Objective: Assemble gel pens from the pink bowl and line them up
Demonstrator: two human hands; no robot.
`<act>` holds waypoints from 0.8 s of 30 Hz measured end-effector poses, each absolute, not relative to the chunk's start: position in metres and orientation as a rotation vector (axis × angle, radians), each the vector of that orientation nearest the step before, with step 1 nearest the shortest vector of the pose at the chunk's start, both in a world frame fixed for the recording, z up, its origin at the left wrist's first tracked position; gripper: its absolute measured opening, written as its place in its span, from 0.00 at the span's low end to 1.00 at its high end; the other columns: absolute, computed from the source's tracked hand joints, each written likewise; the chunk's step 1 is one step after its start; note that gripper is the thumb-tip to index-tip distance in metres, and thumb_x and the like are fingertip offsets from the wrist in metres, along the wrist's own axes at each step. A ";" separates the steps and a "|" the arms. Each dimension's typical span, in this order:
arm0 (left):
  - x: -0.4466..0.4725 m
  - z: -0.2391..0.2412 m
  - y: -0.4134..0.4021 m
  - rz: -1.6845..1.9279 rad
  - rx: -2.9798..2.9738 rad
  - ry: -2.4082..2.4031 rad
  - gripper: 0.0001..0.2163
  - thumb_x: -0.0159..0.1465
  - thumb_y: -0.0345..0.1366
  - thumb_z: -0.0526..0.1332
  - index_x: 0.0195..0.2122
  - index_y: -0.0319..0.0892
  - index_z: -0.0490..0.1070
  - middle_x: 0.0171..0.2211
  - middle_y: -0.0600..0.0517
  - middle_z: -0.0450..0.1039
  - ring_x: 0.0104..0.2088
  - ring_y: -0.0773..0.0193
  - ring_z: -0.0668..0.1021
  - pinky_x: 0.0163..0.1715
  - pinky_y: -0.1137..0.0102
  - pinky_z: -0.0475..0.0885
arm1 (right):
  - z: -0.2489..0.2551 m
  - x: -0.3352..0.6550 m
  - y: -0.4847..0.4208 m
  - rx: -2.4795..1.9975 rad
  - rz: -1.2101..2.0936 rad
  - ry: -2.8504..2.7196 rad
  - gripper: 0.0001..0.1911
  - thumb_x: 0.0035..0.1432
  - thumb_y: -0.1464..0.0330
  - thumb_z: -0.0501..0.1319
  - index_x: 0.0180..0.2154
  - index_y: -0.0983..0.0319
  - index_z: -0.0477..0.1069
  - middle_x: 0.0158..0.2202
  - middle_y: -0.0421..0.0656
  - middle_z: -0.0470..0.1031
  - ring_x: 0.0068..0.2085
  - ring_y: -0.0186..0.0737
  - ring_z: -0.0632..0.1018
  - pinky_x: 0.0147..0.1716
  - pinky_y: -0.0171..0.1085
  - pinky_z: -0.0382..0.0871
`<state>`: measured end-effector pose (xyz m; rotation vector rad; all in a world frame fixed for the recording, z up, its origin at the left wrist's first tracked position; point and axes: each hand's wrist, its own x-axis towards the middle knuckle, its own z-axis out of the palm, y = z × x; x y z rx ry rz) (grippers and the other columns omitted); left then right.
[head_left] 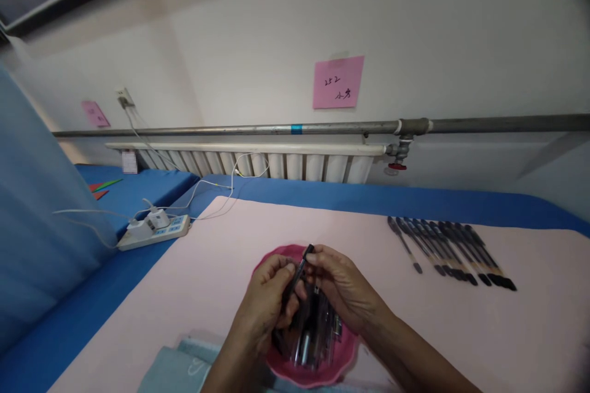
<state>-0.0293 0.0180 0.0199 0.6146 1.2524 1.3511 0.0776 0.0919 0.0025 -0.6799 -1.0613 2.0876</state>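
Observation:
Both my hands meet over a pink bowl (343, 361) that holds several clear pen parts. My left hand (267, 304) and my right hand (338, 285) are closed together on one dark pen (299, 271), which points up and away from me. To the right, a row of several dark pens (449, 252) lies side by side on the pale pink sheet (207, 276), apart from both hands.
A white power strip (154, 230) with plugs and white cables sits at the left on the blue table cover (69, 331). A radiator (258, 163) and a metal pipe (230, 130) run along the wall behind. A light blue cloth (177, 371) lies at the near edge.

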 end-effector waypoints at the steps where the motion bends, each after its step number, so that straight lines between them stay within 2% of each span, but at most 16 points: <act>1: -0.029 0.020 0.018 1.357 0.603 1.255 0.12 0.54 0.44 0.59 0.33 0.41 0.64 0.18 0.58 0.67 0.09 0.78 0.58 0.09 0.80 0.41 | 0.002 0.077 0.091 -0.667 2.105 -1.067 0.08 0.45 0.66 0.63 0.23 0.63 0.67 0.20 0.36 0.67 0.22 0.31 0.68 0.25 0.33 0.61; 14: -0.031 0.016 0.019 1.354 0.554 1.279 0.16 0.55 0.42 0.58 0.43 0.43 0.63 0.15 0.61 0.63 0.08 0.78 0.57 0.08 0.81 0.43 | -0.002 0.070 0.077 -0.652 2.166 -1.089 0.09 0.47 0.64 0.61 0.24 0.63 0.68 0.18 0.38 0.71 0.21 0.33 0.71 0.27 0.35 0.63; 20: -0.037 0.019 0.019 1.414 0.571 1.251 0.15 0.54 0.42 0.59 0.41 0.42 0.66 0.16 0.61 0.64 0.09 0.79 0.56 0.08 0.82 0.45 | -0.001 0.070 0.081 -0.694 2.031 -1.233 0.08 0.48 0.64 0.62 0.28 0.63 0.71 0.22 0.38 0.71 0.24 0.32 0.69 0.27 0.33 0.61; 24: -0.047 0.025 0.016 1.515 0.602 1.265 0.14 0.56 0.45 0.58 0.40 0.42 0.66 0.17 0.59 0.65 0.10 0.78 0.57 0.08 0.81 0.46 | 0.004 0.081 0.098 -0.885 1.864 -1.117 0.08 0.45 0.65 0.64 0.27 0.63 0.71 0.23 0.37 0.70 0.25 0.30 0.67 0.25 0.31 0.59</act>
